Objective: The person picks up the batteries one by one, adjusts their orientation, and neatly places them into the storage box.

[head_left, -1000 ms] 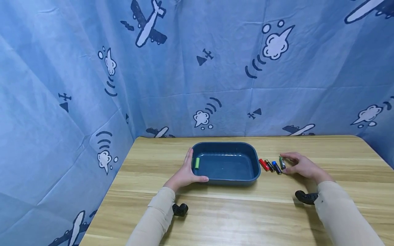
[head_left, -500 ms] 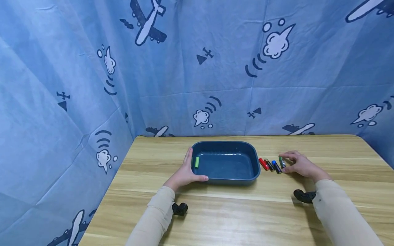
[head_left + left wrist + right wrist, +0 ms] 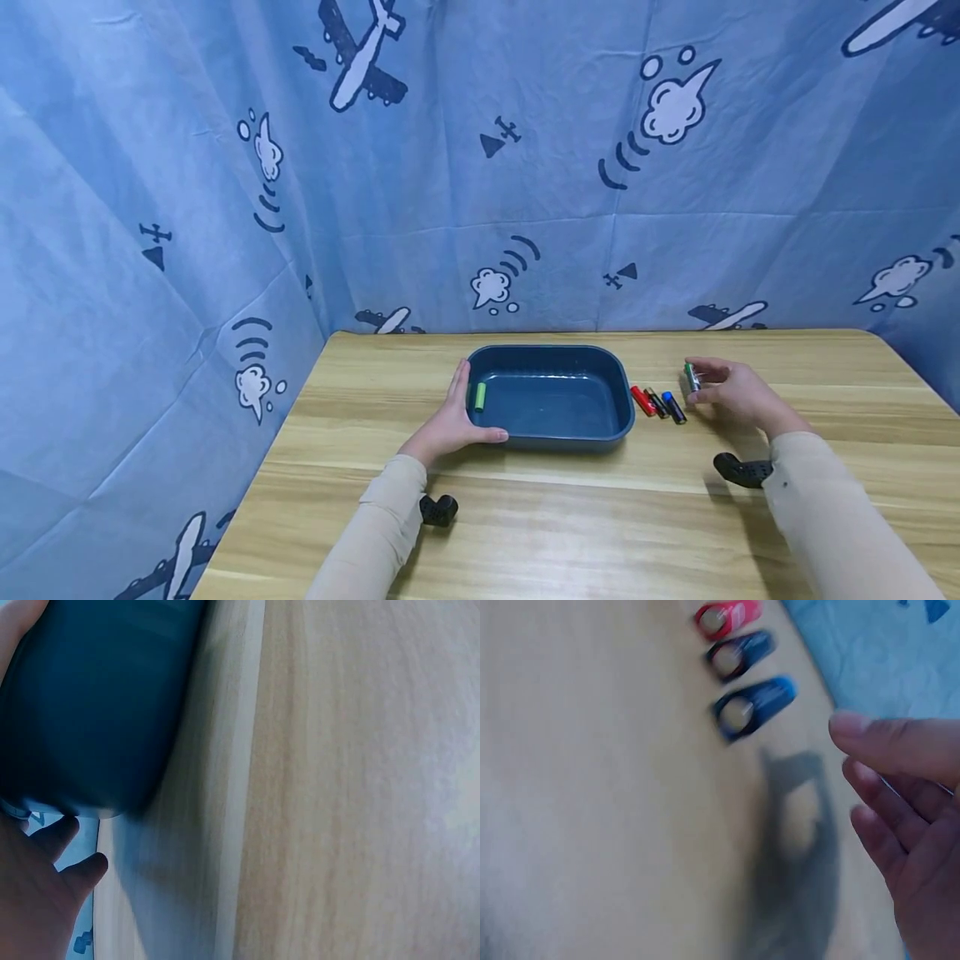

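My right hand [image 3: 738, 392] pinches a green-and-dark battery [image 3: 692, 377] between thumb and fingers, over the table right of the other batteries. In the right wrist view, the hand [image 3: 922, 802] hides that battery and throws a shadow on the wood. Three batteries lie side by side: a red one [image 3: 642, 401], a black one [image 3: 657, 404] and a blue-topped one [image 3: 673, 408]. My left hand [image 3: 448, 427] rests at the left end of a dark blue rectangular basin [image 3: 551, 444], thumb along the front rim, straight fingers against the side. Inside, at the left, lies a light green battery [image 3: 480, 397].
The wooden table [image 3: 555, 533] ends at a blue curtain [image 3: 555, 275] printed with planes and clouds. The red battery lies close beside the basin's right wall. A black wrist mount sticks out from each sleeve.
My right hand has lifted the green-and-dark battery from the right end of the row and moved it slightly away from me. The left hand and basin have stayed put.
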Tool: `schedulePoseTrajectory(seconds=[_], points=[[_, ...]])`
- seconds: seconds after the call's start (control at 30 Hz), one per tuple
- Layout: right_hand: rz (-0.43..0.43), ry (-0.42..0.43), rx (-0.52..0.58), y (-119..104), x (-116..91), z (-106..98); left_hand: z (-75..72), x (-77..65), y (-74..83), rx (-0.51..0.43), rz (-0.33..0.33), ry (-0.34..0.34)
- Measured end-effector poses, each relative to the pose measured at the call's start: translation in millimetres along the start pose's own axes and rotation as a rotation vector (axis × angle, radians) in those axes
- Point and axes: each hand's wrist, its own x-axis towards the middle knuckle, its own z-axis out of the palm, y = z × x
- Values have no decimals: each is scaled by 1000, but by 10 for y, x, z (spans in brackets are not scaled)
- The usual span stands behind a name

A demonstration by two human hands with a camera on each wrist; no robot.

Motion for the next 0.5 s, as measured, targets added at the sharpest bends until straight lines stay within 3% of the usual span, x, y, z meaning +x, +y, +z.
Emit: schedulePoseTrajectory(seconds=[0.5], points=[[16,13,127,-524,78,-2,-6,2,6,0,-5,3]])
